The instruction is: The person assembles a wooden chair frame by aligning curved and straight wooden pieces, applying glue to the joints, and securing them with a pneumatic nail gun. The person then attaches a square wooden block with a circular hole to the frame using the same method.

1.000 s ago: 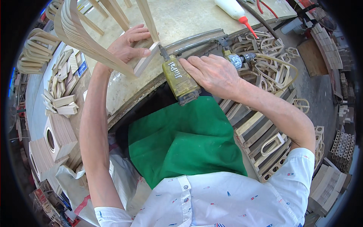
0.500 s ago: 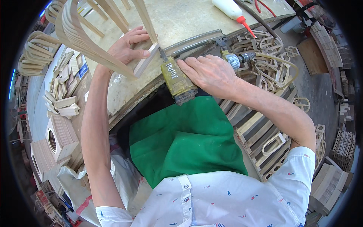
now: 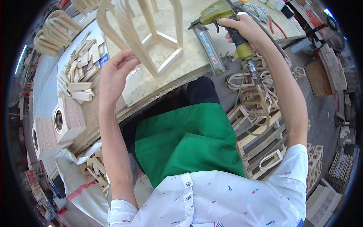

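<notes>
A pale wooden frame (image 3: 171,60) with curved, bent legs stands on the worktable (image 3: 140,94), its low rails forming a square. At its near left leg is my left hand (image 3: 118,73), its fingers loosely bent and apart; the fingertips are beside the leg, and contact is hard to tell. My right hand (image 3: 245,32) is wrapped round the black grip of a yellow-green air nail gun (image 3: 219,13), raised to the right of the frame. The gun's long grey magazine hangs down by the table edge, and a hose runs from its handle.
Left on the table lies a heap of wood offcuts (image 3: 81,68), with bent wood loops (image 3: 56,30) behind. Stacked blocks with round holes (image 3: 68,119) stand at the left. Curved wood pieces (image 3: 264,89) fill a rack at the right. Red-handled pliers (image 3: 278,28) lie at the far right.
My right hand has lifted the nail gun off the frame's rail, up and to the right, and turned it. My left hand has let go of the rail and drawn back left. The frame now stands farther right.
</notes>
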